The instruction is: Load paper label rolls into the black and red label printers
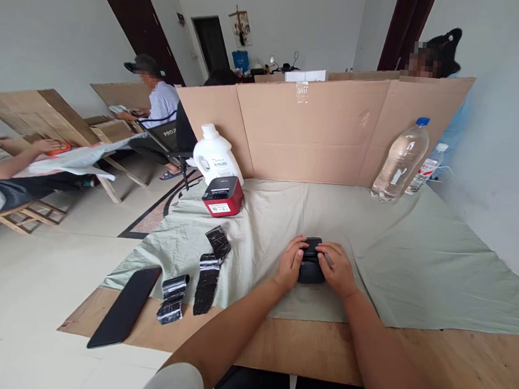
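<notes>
A small black rounded object (311, 273) in two parts, much like a hinged case, lies on the cloth before me. My left hand (291, 262) grips its left side, with thumb and fingers at the upper part. From the right, my right hand (337, 268) closes its fingers on the same upper part. A dark line runs between the two parts; whether they are joined is too small to tell. To the left lie curled black film strips (207, 283), with another strip (173, 298) nearer the edge. A black phone (125, 307) rests at the table's left corner.
A red and black box-shaped device (223, 196) stands before a white jug (217, 155) at the back left. Upright cardboard (309, 132) borders the far side. A large clear bottle (401, 161) and a smaller bottle (427, 169) stand back right. Other people sit beyond.
</notes>
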### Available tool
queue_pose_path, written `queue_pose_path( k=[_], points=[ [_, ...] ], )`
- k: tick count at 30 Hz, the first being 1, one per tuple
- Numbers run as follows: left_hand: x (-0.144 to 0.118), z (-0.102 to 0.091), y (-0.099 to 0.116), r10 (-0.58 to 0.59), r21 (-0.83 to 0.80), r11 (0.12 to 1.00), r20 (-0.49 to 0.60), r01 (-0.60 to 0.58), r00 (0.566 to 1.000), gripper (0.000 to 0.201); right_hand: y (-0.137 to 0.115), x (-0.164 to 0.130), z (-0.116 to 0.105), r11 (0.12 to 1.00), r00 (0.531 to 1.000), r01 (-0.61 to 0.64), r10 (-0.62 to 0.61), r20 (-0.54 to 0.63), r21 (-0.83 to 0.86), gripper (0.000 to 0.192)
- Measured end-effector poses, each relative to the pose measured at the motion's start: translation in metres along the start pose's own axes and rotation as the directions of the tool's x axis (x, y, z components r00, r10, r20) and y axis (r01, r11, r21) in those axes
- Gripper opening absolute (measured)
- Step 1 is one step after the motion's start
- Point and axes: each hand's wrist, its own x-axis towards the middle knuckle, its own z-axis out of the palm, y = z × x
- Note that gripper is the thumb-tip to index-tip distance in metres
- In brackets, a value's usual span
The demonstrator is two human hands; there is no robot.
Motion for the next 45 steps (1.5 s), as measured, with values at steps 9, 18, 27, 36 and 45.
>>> queue_pose_path(
  k=[9, 18, 27, 36, 45],
  points=[
    [-0.005, -0.013, 0.003, 0.021, 0.115, 0.993, 0.163, -0.041, 0.986, 0.044, -0.032, -0.003, 0.000, 0.928, 0.958, -0.025, 0.128, 0.256, -0.371, 0.026],
    [-0.013, -0.020, -0.024, -0.385, -0.350, 0.884, -0.162, 0.311, 0.909, 0.059, -0.065, 0.000, 0.019, 0.808, 0.840, -0.271, 0.464, 0.281, -0.523, 0.083],
    [-0.012, -0.026, -0.021, -0.341, -0.117, 0.936, -0.066, 0.332, 0.938, 0.023, -0.049, 0.018, 0.014, 0.797, 0.797, -0.106, 0.426, 0.428, -0.595, 0.080],
    [-0.012, -0.024, 0.001, -0.283, 0.235, 0.945, 0.233, 0.228, 0.931, 0.011, 0.127, 0.114, -0.066, 0.391, 0.722, -0.453, 0.688, -0.072, -0.801, 0.071],
    [-0.009, -0.025, 0.003, -0.321, 0.237, 0.936, 0.261, 0.262, 0.910, 0.010, 0.180, 0.116, -0.085, 0.250, 0.600, -0.536, 0.785, -0.155, -0.807, 0.074]
  ],
)
